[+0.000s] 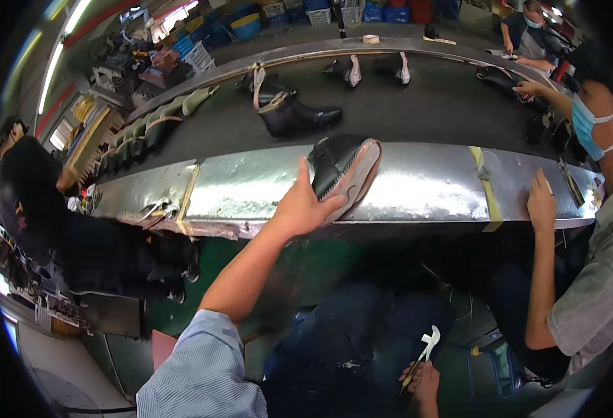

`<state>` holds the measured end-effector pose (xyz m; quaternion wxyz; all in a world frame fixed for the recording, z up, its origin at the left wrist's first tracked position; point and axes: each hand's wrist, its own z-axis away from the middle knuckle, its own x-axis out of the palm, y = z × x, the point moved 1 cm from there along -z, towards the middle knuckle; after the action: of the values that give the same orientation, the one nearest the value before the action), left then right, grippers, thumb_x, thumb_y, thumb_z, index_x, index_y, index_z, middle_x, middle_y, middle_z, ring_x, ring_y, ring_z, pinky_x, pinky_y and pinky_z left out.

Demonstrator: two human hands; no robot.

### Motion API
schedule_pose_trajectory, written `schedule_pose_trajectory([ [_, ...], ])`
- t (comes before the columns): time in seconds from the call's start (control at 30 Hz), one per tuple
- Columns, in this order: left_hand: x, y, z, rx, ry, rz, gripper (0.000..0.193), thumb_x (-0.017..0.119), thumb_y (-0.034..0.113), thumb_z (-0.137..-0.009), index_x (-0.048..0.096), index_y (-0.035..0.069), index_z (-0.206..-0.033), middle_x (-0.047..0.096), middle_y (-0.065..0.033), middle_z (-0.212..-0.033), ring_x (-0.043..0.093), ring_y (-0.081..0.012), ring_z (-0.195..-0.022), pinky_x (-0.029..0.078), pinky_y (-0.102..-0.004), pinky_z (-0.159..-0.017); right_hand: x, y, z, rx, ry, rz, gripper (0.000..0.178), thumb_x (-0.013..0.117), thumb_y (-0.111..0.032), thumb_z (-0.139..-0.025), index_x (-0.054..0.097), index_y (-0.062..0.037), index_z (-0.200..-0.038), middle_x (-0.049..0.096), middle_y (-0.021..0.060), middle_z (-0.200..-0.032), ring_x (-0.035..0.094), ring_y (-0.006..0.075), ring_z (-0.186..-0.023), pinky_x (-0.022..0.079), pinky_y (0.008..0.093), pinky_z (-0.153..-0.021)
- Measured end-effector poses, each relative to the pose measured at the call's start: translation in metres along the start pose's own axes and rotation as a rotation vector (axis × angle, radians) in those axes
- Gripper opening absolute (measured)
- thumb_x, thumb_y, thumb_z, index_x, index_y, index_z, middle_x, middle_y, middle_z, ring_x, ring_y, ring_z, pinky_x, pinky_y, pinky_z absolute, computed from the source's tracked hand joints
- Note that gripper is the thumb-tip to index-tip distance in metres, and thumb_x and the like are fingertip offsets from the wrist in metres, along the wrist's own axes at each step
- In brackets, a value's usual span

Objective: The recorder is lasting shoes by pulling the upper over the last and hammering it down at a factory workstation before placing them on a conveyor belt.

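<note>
My left hand (302, 203) is closed around a black boot (334, 161) over the metal ledge. The boot is tilted, its pale grey-pink underside facing right and a jagged leather edge showing along it. Low in the view, above my dark-clad lap, my right hand (423, 382) is closed on lasting pincers (430, 340), whose bright metal head points up. Something thin and yellow sticks out beside the fingers. The palm side of this hand is hidden.
Behind the metal ledge (250, 182) runs a dark conveyor belt (216, 125). It carries a finished-looking black boot (299, 115), several shoe parts and a row of green-grey uppers (149, 125). Masked co-workers are on the right, one reaching over the belt; another person stands left.
</note>
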<state>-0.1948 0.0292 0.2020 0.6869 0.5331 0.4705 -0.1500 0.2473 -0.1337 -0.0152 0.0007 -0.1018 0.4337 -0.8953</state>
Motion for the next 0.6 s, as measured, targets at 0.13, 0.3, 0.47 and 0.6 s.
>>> schedule_pose_trajectory([
  [0.13,-0.004,-0.009,0.005,0.015,-0.063,0.155,0.087,0.076,0.039,-0.079,0.038,-0.01,-0.14,0.064,-0.0276,-0.114,0.066,-0.0347,-0.106,0.052,-0.0357,-0.089,0.007,-0.014,0.003,0.009,-0.034,0.075,0.054,0.033,-0.042,-0.105,0.056,0.0072,-0.101,0.065,0.0149,-0.077,0.067,0.0246,-0.06,0.051,0.0287,-0.048],
  [0.3,0.064,-0.091,0.114,0.265,-0.212,0.792,0.099,0.084,0.019,-0.075,0.022,-0.005,-0.149,0.043,-0.0183,-0.144,0.04,-0.0256,-0.135,0.031,-0.0392,-0.113,0.009,-0.004,0.011,-0.015,0.007,0.012,0.054,0.033,-0.042,-0.105,0.057,0.006,-0.099,0.065,0.0146,-0.077,0.067,0.0228,-0.06,0.046,0.0243,-0.043],
  [0.47,0.124,-0.075,0.223,0.372,-0.638,0.807,0.115,0.083,0.015,-0.076,-0.001,0.002,-0.155,0.003,-0.0208,-0.161,0.007,-0.0275,-0.149,0.011,-0.0376,-0.12,0.006,-0.005,0.012,-0.048,-0.038,0.123,0.06,0.035,-0.05,-0.103,0.057,0.0055,-0.102,0.065,0.0144,-0.078,0.065,0.0235,-0.059,0.045,0.0251,-0.044],
  [0.6,0.158,-0.052,0.227,0.305,-0.929,0.441,0.101,0.073,0.035,-0.085,0.007,0.0,-0.154,0.029,-0.0297,-0.151,0.032,-0.0392,-0.14,0.032,-0.0409,-0.113,0.006,0.005,0.011,-0.024,0.033,-0.013,0.06,0.036,-0.05,-0.102,0.057,0.0061,-0.104,0.065,0.0138,-0.08,0.066,0.0228,-0.06,0.044,0.0234,-0.044],
])
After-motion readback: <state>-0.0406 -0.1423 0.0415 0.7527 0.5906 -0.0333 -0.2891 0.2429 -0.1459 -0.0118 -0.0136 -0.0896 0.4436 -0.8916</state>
